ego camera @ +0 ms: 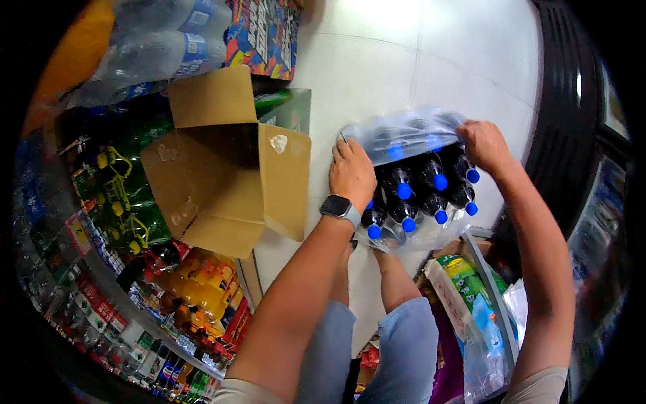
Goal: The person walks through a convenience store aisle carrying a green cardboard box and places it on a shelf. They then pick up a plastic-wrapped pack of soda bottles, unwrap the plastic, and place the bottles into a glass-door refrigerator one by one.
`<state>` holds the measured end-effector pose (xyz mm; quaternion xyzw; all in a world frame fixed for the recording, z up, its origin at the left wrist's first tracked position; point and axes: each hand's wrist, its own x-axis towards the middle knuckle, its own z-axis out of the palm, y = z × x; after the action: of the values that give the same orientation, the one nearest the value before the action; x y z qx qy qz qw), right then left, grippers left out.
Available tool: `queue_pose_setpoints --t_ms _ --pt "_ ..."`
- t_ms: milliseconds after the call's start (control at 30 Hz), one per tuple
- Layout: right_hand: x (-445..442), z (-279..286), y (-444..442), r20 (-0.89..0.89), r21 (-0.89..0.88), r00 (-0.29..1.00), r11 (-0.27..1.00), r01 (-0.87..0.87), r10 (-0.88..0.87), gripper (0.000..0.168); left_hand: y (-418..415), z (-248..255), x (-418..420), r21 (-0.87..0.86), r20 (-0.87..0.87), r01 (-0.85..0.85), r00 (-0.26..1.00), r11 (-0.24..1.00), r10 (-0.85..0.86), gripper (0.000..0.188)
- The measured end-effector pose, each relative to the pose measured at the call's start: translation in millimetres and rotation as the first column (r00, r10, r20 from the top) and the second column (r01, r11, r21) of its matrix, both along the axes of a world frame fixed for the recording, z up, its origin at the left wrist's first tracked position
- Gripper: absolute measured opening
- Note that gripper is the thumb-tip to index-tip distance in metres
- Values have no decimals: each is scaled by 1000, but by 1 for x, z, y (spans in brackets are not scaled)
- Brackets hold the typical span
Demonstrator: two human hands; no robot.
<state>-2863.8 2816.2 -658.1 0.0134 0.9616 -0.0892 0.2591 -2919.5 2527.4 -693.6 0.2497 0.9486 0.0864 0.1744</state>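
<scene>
A pack of dark plastic bottles with blue caps (404, 191) lies before me on the pale tiled floor. Clear plastic wrap (419, 132) covers its far part, while the capped ends nearest me stick out of it. My left hand (353, 171), below which a smartwatch sits on the wrist, grips the wrap at the pack's left side; a thin pointed thing shows by its fingers, too small to name. My right hand (482, 144) is closed on the wrap at the far right corner. More loose plastic hangs below the caps.
An open cardboard box (282, 177) stands left of the pack. Shelves of bottled drinks (202, 298) run down the left, with wrapped bottles (156, 50) and a colourful carton (262, 40) at the top. Packaged goods (469, 293) lie lower right, beside a metal rail (487, 283). A dark cabinet (565, 96) borders the right.
</scene>
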Motion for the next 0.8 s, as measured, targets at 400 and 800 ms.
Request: queue_pose_setpoints --t_ms 400,800 --pt "-82 -72 -70 -230 -88 899 928 363 -374 30 5 15 -6 88 75 -13 997 996 7 28" --pt "-36 -8 -138 -352 -395 930 883 -253 109 39 -28 16 -1 235 329 -353 906 906 267 70"
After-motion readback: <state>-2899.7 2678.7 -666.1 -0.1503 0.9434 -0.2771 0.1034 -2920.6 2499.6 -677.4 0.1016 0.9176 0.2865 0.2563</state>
